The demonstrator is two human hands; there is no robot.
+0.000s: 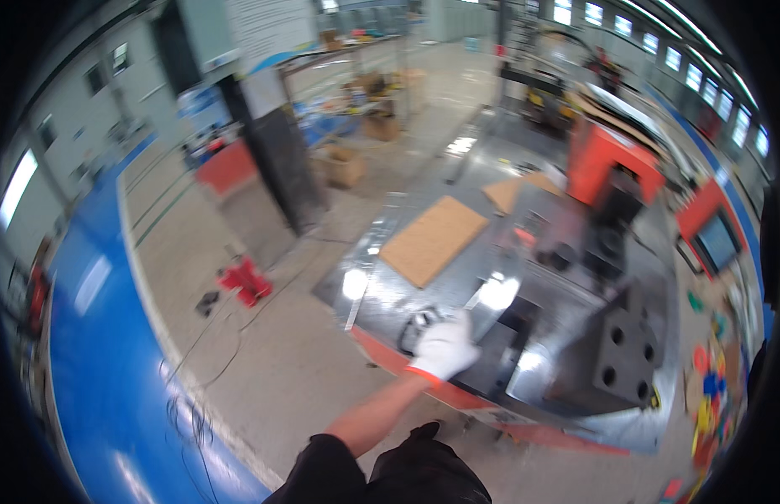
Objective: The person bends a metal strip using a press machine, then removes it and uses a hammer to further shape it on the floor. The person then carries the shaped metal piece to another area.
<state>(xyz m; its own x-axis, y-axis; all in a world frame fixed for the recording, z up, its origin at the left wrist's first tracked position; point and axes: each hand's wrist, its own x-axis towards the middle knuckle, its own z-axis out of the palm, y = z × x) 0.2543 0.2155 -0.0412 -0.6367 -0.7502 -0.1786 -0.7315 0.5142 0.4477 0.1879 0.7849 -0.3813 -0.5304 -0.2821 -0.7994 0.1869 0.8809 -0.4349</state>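
My left hand (444,346), in a white glove with an orange cuff, reaches over the near left part of a shiny metal table (377,315). Its fingers are smeared by motion, so their grip does not show. Right beside the fingers is a small black and silver object (417,329), too blurred to name; whether I hold it or only touch it is unclear. Dark flat plates (495,357) lie just right of the glove. Farther up the table rests a tan rectangular board (434,241). My right hand is out of view.
A dark block with round holes (629,353) stands at the table's right. Beyond it are an orange machine housing (608,164) and an orange-framed screen (716,235). On the floor at left lie a red tool (246,281) and loose cables (197,412). A dark pillar (277,160) rises behind.
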